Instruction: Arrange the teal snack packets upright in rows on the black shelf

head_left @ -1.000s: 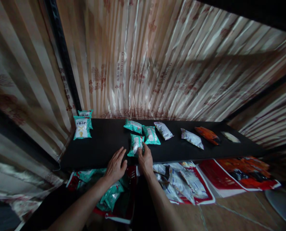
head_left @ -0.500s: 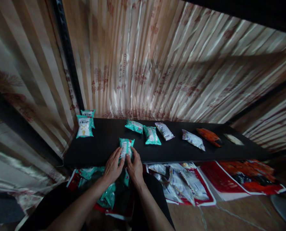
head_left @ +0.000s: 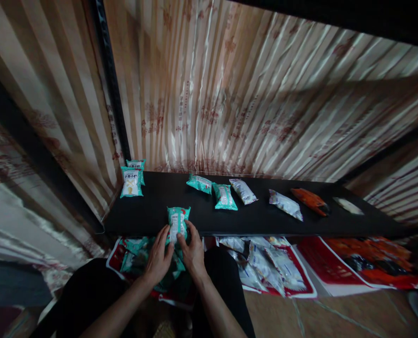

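While both forearms reach forward side by side, the left hand [head_left: 159, 260] and right hand [head_left: 193, 251] meet at the front edge of the black surface [head_left: 265, 220], fingers curled partway closed. Each seems to pinch the near end of a teal packet [head_left: 178, 219], though the dim light blurs the fingertips. That packet lies on the edge between the two hands, pointing away from the person, well apart from another teal packet [head_left: 224, 196] farther back.

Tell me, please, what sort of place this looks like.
Probably a curtained stockroom corner: striped curtains, a low black shelf of snack packets, a teal packet being held, more packets on the floor.
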Available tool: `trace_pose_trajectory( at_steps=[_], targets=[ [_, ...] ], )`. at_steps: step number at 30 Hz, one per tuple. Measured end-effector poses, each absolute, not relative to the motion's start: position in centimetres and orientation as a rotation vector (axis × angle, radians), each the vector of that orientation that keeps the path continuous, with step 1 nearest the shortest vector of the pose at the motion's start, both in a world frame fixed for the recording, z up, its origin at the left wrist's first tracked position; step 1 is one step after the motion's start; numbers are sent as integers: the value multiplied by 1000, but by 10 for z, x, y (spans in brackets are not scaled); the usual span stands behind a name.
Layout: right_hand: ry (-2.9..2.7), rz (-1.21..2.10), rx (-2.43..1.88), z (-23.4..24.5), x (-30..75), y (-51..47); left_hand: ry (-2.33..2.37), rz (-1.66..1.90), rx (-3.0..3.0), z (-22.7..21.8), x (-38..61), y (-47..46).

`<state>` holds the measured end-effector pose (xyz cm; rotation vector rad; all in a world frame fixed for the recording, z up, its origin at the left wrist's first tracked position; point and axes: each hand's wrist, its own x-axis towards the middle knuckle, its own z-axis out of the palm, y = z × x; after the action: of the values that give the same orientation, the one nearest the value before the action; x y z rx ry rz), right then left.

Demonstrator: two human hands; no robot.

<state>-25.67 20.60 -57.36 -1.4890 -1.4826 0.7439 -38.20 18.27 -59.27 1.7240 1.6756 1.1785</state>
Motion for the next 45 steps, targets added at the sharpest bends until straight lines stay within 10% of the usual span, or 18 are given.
trace_pose_trajectory(
  at_steps=[45],
  targets=[
    [-1321,1128,-1300,-559,-254,121,1642,1199,1419,-580,-397,119]
  ],
)
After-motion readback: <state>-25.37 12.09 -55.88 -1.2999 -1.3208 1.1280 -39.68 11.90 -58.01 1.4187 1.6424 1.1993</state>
